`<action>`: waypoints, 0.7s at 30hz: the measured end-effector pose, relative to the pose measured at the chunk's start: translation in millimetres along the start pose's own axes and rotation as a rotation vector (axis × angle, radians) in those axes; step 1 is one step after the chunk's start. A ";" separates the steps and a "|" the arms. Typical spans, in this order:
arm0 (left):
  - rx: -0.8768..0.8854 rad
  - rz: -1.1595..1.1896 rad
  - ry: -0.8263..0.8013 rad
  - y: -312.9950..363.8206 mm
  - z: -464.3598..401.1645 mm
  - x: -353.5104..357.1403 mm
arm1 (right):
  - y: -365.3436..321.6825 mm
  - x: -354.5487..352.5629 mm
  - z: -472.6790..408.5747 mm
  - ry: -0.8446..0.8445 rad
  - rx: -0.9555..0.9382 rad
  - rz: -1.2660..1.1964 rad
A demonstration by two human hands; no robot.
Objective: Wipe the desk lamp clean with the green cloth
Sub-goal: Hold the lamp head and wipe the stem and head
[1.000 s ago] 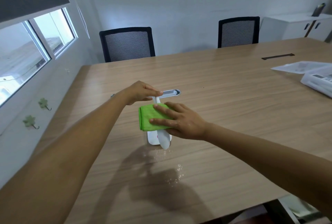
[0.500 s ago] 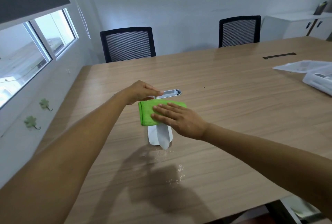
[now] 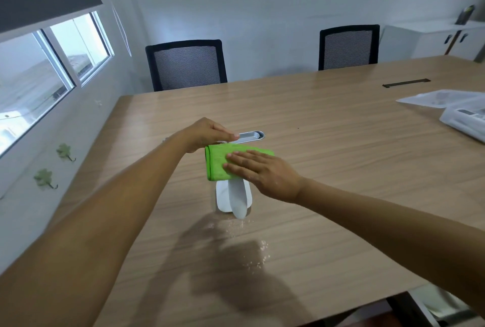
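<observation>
A small white desk lamp stands on the wooden table, its base and stem showing below the cloth. Its silver-rimmed head points right. My left hand pinches the lamp head at its left end. The folded green cloth lies over the lamp's upper stem, just below the head. My right hand presses flat on the cloth with fingers stretched out to the left. The lamp's joint is hidden under the cloth.
White crumbs or dust lie scattered on the table in front of the lamp. A white tray with plastic wrapping sits at the right edge. Two black mesh chairs stand behind the table. A window is on the left.
My right hand has slid the green cloth up the lamp stem, from near the base toward the head. More of the white stem now shows. The left hand has kept its hold.
</observation>
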State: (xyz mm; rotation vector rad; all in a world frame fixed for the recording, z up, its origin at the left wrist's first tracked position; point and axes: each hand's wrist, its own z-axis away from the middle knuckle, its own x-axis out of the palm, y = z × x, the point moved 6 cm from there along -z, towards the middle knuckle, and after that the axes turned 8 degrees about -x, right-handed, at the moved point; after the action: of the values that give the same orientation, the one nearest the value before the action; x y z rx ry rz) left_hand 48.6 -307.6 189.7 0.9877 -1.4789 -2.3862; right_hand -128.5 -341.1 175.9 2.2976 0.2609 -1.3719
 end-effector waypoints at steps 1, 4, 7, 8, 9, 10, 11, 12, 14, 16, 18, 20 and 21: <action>-0.011 0.004 -0.007 -1.3 -0.3 0.1 | -3.6 2.8 1.9 -0.008 -0.007 -0.031; -0.033 0.020 -0.027 -2.6 0.1 1.7 | -23.6 4.1 21.6 -0.004 -0.058 -0.098; -0.036 0.029 -0.022 -1.4 2.1 3.2 | -47.9 3.3 52.1 -0.012 -0.164 -0.143; -0.038 0.027 -0.020 -0.8 3.1 3.3 | -54.4 2.4 60.8 -0.020 -0.199 -0.159; -0.039 0.022 -0.019 -0.3 4.1 3.2 | -58.5 -0.8 67.1 -0.022 -0.215 -0.182; -0.041 0.014 -0.016 -0.1 4.9 3.0 | -59.2 -5.2 70.7 -0.015 -0.203 -0.199; -0.040 0.008 -0.011 0.2 5.2 2.7 | -55.4 -10.2 71.8 0.000 -0.158 -0.212; -0.038 0.001 -0.001 1.1 5.8 2.3 | -47.1 -16.2 70.5 0.018 -0.078 -0.227; -0.034 -0.023 0.037 2.9 7.7 1.4 | -23.7 -28.9 64.8 0.084 0.152 -0.313; -0.017 -0.052 0.065 6.7 11.4 2.4 | 0.1 -38.7 59.1 0.168 0.360 -0.461; 0.017 -0.092 0.091 11.6 16.1 3.0 | 23.6 -42.9 53.8 0.192 0.502 -0.542; 0.057 -0.122 0.132 17.0 20.9 1.0 | 40.5 -41.9 49.3 0.127 0.600 -0.616; 0.079 -0.132 0.162 20.3 22.7 -1.6 | 47.2 -40.5 47.7 0.109 0.631 -0.655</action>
State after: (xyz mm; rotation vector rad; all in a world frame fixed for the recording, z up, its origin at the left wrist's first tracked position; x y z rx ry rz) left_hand 32.0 -300.2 214.2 1.3022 -1.5021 -2.2846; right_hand -167.8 -402.4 205.1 2.9693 0.7626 -1.8365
